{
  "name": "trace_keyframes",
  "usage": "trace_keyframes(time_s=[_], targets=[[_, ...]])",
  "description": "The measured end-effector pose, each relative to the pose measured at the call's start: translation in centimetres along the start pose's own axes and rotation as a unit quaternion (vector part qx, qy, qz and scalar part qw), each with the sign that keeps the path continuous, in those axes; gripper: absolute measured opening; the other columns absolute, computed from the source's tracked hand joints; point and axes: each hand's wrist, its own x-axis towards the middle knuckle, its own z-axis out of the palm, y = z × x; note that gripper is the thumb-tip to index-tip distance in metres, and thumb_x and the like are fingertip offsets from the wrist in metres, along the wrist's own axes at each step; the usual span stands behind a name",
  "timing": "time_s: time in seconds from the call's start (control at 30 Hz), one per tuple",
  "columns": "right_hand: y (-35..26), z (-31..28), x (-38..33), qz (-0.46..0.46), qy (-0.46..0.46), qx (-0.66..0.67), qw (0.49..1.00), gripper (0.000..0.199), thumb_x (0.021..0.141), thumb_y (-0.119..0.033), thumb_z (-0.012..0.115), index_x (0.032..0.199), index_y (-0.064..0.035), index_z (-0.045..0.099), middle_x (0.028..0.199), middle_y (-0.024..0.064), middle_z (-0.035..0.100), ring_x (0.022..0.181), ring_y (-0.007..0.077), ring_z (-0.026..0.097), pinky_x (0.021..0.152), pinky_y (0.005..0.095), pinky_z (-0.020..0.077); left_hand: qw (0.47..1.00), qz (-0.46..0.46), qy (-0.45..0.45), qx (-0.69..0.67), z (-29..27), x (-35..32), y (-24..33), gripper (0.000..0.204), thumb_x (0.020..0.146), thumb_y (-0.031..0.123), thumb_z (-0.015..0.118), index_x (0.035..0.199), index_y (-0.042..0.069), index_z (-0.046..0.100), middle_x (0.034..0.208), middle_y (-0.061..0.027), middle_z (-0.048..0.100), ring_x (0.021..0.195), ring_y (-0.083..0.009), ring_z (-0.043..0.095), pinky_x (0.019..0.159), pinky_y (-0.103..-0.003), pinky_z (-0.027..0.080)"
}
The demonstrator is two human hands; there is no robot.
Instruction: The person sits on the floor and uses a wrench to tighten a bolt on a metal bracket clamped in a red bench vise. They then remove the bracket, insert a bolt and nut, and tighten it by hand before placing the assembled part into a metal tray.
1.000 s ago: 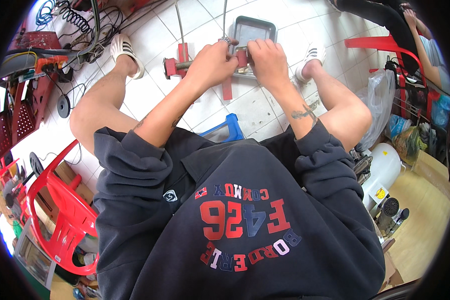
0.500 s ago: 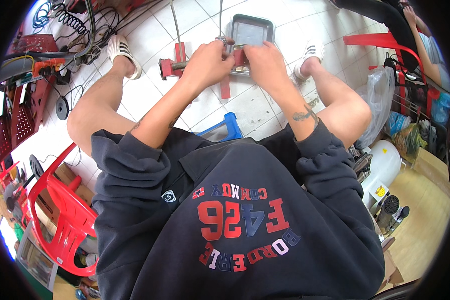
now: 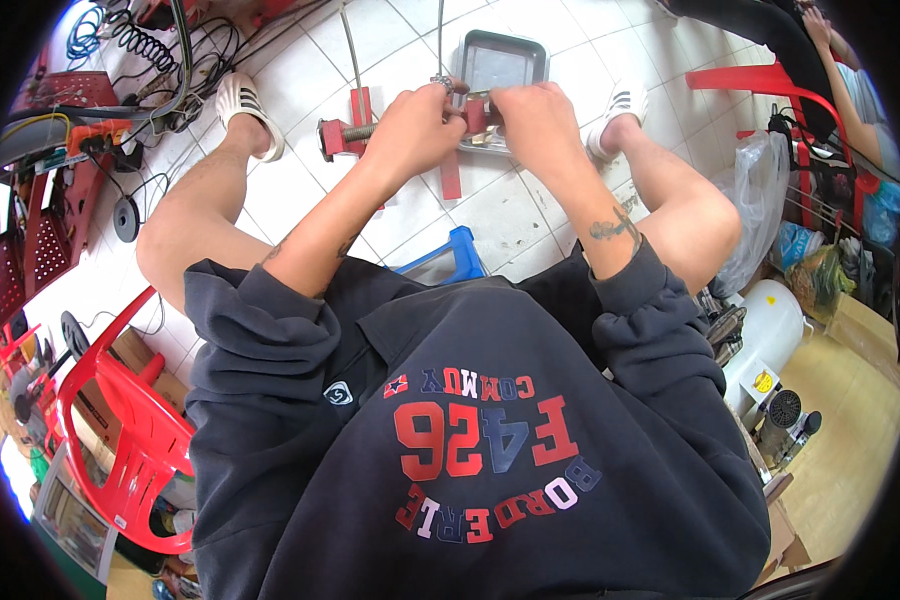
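Note:
I sit over a white tiled floor with both arms stretched forward. My left hand point(image 3: 415, 125) and my right hand point(image 3: 532, 118) are both closed around a red metal clamp-like jig point(image 3: 345, 133) that lies on the tiles between my feet. The part of the jig under my fingers is hidden. Thin metal rods point(image 3: 350, 55) run from it away from me. Just beyond my hands sits a grey rectangular metal tray point(image 3: 500, 55).
A blue stool frame point(image 3: 450, 262) is under my knees. A red plastic chair point(image 3: 120, 440) stands at lower left, red crates and cables point(image 3: 60, 120) at far left. Another person sits on a red chair point(image 3: 770, 90) at upper right, next to plastic bags and a white canister point(image 3: 770, 340).
My hands and the red jig sit slightly higher in the picture as my head tips. The grip looks the same.

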Motion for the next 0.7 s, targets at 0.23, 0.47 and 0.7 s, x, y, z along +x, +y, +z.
trace_keyframes(time_s=[0.23, 0.47, 0.7], targets=[[1.1, 2.9, -0.8, -0.063, 0.084, 0.014, 0.994, 0.011, 0.080, -0.005, 0.060, 0.090, -0.0057, 0.065, 0.083, 0.0113, 0.067, 0.089, 0.0283, 0.067, 0.081, 0.0413, 0.0481, 1.000, -0.001, -0.007, 0.005, 0.0, 0.0, 0.3, 0.039, 0.080, 0.015, 0.056, 0.114, -0.001, 0.066, 0.078, -0.0222, 0.069, 0.078, -0.0389, 0.067, 0.076, -0.044, 0.053], [0.5, 1.7, 0.6, -0.021, 0.081, 0.012, 0.996, 0.014, 0.081, -0.006, 0.061, 0.094, -0.0048, 0.065, 0.092, 0.0137, 0.068, 0.091, 0.0294, 0.067, 0.078, 0.0399, 0.0481, 0.998, 0.003, -0.020, 0.052, 0.0, 0.1, -0.1, 0.043, 0.081, 0.009, 0.051, 0.121, 0.000, 0.063, 0.090, -0.0181, 0.073, 0.075, -0.0299, 0.070, 0.074, -0.037, 0.053], [0.9, 2.0, -0.2, -0.049, 0.016, 0.030, 0.998, 0.016, 0.080, -0.003, 0.061, 0.095, -0.0055, 0.064, 0.087, 0.0115, 0.066, 0.090, 0.0302, 0.066, 0.077, 0.0423, 0.0519, 0.999, 0.003, -0.020, 0.046, 0.2, 0.2, -0.4, 0.042, 0.081, 0.009, 0.051, 0.120, 0.000, 0.064, 0.090, -0.0184, 0.073, 0.075, -0.0305, 0.069, 0.074, -0.038, 0.053]])
